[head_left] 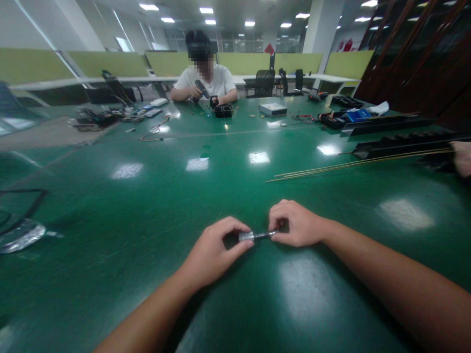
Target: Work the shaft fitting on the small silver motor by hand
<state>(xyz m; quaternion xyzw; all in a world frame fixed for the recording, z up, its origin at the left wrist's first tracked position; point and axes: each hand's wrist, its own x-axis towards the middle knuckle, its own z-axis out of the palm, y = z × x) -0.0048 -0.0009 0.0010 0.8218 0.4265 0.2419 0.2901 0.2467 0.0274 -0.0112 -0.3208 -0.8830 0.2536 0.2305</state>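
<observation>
Just above the green tabletop, a small silver cylinder with a thin dark shaft (247,237) lies level between my two hands. My left hand (217,250) is closed around the thick silver end, thumb below and fingers above. At the other side, my right hand (296,224) pinches the far tip of the shaft between thumb and fingertips. Part of that tip is hidden by the fingers. The exact kind of the piece is too small to make out.
Long thin brass-coloured rods (312,170) lie to the right, beside dark metal rails (397,144). Another person's hand (462,158) shows at the right edge. Across the green table (165,196), a person in a white shirt (206,81) handles a tool. Clear plastic (24,237) lies left.
</observation>
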